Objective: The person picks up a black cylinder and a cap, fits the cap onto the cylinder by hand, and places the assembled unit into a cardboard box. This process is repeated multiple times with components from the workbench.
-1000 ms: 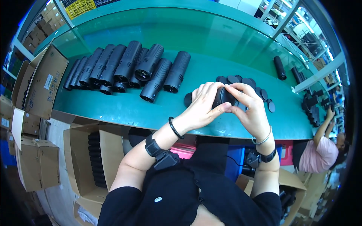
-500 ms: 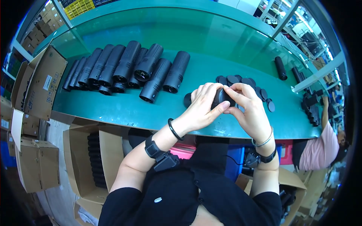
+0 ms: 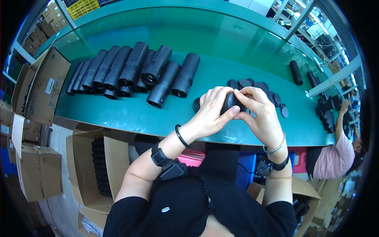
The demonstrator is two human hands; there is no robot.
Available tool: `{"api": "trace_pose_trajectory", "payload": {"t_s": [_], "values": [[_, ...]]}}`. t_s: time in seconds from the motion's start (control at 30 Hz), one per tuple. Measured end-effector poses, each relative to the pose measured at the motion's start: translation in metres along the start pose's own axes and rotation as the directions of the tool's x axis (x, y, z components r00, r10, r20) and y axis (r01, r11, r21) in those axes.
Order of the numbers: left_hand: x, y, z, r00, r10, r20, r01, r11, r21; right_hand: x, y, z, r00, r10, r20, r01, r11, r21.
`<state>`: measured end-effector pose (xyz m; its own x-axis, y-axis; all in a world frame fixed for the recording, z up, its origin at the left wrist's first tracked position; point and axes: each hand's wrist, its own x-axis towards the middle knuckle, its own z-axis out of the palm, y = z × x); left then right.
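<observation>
My left hand (image 3: 215, 108) wraps round a black cylinder (image 3: 231, 100), whose other end (image 3: 196, 104) shows to the left of my fingers. On the cylinder's right end press the thumb and fingers of my right hand (image 3: 258, 106). Whether a separate lid is fitted there I cannot tell, since my fingers cover most of it. Just beyond my right hand lie several flat round black discs (image 3: 260, 85), some overlapping. A group of black ribbed tubes (image 3: 130, 65) lies to the left, with some stacked on others; the nearest loose tube (image 3: 163, 85) shows an open end.
A green table (image 3: 177, 122) bears all this. An open cardboard box (image 3: 47, 89) stands at its left end, and another (image 3: 75, 170) with black tubes sits below. One tube (image 3: 295, 72) lies at the far right. A person in pink (image 3: 335, 158) reaches over the right end.
Both my hands keep nearly the same hold on the cylinder. At the right, the other person's arm has shifted slightly.
</observation>
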<state>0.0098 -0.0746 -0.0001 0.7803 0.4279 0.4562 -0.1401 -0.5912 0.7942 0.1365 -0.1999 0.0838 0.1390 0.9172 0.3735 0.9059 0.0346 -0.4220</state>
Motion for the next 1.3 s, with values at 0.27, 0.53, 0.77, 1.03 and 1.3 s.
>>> {"api": "trace_pose_trajectory", "payload": {"t_s": [0.27, 0.53, 0.77, 1.03, 1.3], "values": [[0.018, -0.002, -0.006, 0.996, -0.079, 0.034, 0.086, 0.949, -0.303, 0.005, 0.034, 0.010, 0.996, 0.036, -0.076, 0.008, 0.861, 0.509], [0.011, 0.006, -0.012, 0.979, -0.156, 0.127, 0.200, 0.840, -0.504, 0.013, 0.047, 0.025, 0.923, 0.119, 0.365, -0.381, 0.398, 0.834], [0.020, 0.001, -0.013, 0.966, -0.188, 0.175, 0.254, 0.802, -0.540, 0.018, 0.050, 0.024, 0.927, 0.084, 0.366, -0.371, 0.355, 0.858], [0.018, 0.004, -0.013, 0.979, -0.148, 0.139, 0.195, 0.872, -0.449, 0.014, 0.040, 0.022, 0.928, 0.159, 0.337, -0.372, 0.374, 0.849], [0.007, 0.010, -0.032, 0.976, -0.217, -0.033, 0.084, 0.508, -0.857, -0.001, 0.046, 0.050, 0.983, -0.168, 0.079, 0.139, 0.948, 0.285]]}}
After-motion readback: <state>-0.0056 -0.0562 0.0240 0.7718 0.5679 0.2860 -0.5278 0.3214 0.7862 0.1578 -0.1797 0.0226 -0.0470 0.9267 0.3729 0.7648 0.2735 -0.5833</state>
